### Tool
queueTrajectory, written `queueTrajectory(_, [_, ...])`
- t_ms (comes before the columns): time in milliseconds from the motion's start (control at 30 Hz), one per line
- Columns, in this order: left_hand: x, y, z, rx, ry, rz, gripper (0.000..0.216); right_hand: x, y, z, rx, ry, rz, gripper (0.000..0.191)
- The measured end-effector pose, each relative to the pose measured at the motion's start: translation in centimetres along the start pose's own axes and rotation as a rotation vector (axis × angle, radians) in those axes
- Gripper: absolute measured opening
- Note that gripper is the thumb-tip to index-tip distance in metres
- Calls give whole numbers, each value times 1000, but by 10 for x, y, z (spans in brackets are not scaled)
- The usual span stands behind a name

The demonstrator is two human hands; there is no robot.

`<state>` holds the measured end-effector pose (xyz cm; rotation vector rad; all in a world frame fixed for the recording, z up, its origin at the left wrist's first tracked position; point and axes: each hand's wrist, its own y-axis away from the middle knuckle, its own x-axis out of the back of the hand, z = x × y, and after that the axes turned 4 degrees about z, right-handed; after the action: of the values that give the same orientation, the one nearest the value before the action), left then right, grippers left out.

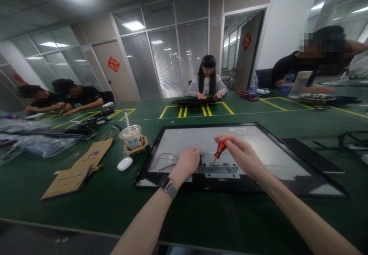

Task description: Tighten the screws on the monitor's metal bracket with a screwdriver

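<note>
A flat display panel (178, 140) with a black frame and a pale grey back lies on the green table. On its near part sits a metal bracket (221, 172) with connector ports along it. My right hand (244, 153) is closed round the handle of an orange and black screwdriver (220, 148), tilted with its tip down at the bracket's ports. At the bracket's left end, my left hand (189, 161) is closed with its fingers curled against the edge; the fingertips are partly hidden. Thin wires (163, 159) run over the panel to the left of that hand.
Left of the panel are a white mouse (124, 164), a lidded drink cup (132, 138) in a cardboard holder and a brown paper bag (83, 166). A dark flat slab (312, 155) lies on the right. Across the table a person (207, 80) handles another dark panel (195, 101).
</note>
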<state>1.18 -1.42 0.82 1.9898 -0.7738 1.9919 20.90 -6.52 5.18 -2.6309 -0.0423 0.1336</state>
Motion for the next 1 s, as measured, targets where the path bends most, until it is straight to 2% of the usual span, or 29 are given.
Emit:
queueTrajectory(100, [-2, 0, 0, 0, -6, 9, 22, 3, -1, 1, 53, 42, 16, 15])
queueTrajectory(167, [-2, 0, 0, -2, -5, 15, 21, 4, 0, 1, 34, 28, 7, 16])
queueTrajectory(333, [0, 2, 0, -6, -8, 14, 20, 3, 3, -1, -47, 12, -49, 30])
queueTrajectory(633, [-1, 0, 0, 5, -22, -10, 23, 6, -2, -5, 107, 106, -15, 14])
queueTrajectory(800, [-4, 0, -1, -8, -8, 6, 24, 10, -2, -3, 77, 166, -19, 28])
queueTrajectory(1000, [-5, 0, -2, -8, -6, 23, 24, 7, -1, -4, 141, 205, -40, 28])
